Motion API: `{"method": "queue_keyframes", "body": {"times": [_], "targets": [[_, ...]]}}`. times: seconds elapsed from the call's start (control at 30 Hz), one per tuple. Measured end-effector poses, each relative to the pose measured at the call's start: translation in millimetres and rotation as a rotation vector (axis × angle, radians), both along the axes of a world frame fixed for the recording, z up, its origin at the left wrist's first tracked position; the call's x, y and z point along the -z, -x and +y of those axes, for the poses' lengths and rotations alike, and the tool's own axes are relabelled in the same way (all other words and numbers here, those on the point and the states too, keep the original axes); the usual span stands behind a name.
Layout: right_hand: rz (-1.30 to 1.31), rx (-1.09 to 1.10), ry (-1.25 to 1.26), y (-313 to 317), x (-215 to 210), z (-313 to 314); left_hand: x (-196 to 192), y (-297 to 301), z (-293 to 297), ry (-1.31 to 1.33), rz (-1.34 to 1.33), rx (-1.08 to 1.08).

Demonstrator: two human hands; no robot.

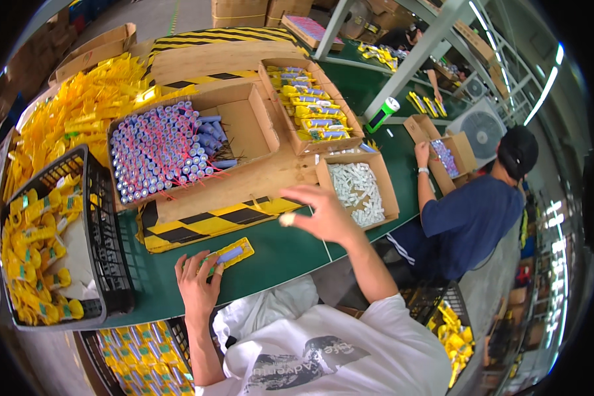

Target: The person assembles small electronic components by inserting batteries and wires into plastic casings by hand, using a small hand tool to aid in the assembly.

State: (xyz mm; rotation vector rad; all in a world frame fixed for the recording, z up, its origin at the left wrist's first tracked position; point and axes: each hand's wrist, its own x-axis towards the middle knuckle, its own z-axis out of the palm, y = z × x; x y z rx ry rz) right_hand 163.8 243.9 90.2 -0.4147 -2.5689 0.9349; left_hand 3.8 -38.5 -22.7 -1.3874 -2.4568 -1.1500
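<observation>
With my left hand (197, 280) pressing the yellow pack (229, 254) flat on the green counter (277, 254), and my right hand (323, 214) pinching a small white piece (286, 220) above it, I'd lower slowly and seat it squarely.

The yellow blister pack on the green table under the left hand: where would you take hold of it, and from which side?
Probably by its free right end. The yellow blister pack lies flat on the green table, tilted up to the right, with the left hand already pressing its left end. The flat rim there looks thin enough to pinch from the right, where the right hand hovers holding a small white piece.
</observation>
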Motion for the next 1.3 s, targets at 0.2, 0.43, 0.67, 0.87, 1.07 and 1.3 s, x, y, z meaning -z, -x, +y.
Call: {"method": "queue_keyframes", "body": {"times": [0.2, 0.43, 0.67, 0.87, 1.07, 1.3], "targets": [[-0.261, 0.623, -0.012, -99, 29, 147, -17, 0, 10, 0.127, 0.089, 0.064], [-0.222, 0.416, -0.204, -114, 77, 160, -15, -6, 13, 0.155, 0.019, 0.041], [-0.012, 0.537, 0.052, -109, 72, 131, -14, -12, 15, 0.141, -0.067, 0.041], [0.352, 0.544, 0.131, -106, 64, 89, -9, -12, 16, 0.134, -0.061, 0.051], [0.696, 0.227, 0.648, -94, 84, 50, -12, -11, 16, 0.144, -0.042, 0.039], [0.502, -0.092, 0.922, -49, 107, -3, -10, -5, 19, 0.082, -0.033, 0.088]]}}
